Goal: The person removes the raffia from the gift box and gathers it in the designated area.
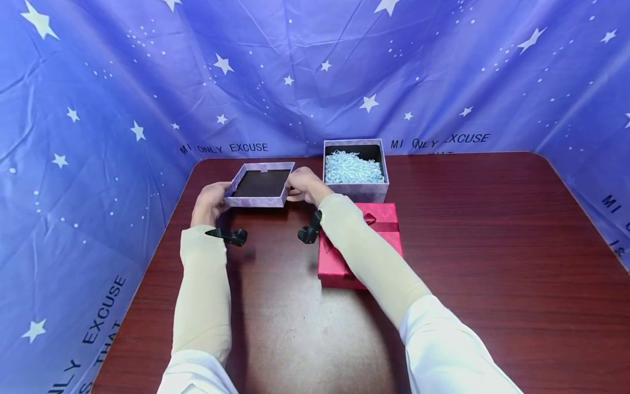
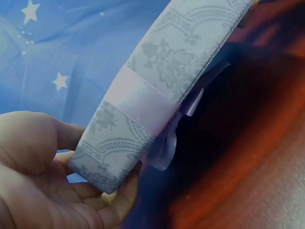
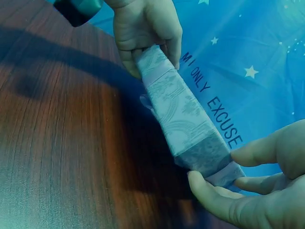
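Note:
Both hands hold a lilac patterned box lid above the table's back left, its dark inside facing up. My left hand grips the lid's left end. Thumb and fingers of my right hand pinch the opposite end, as the right wrist view also shows. In the left wrist view a pale ribbon crosses the lid's side, and a ribbon bow hangs below it. Right of the lid stands an open lilac box with light-blue shredded paper inside.
A red gift box with a ribbon lies under my right forearm, in front of the lilac box. The brown wood table extends to the right. Behind it hangs a blue star-printed cloth.

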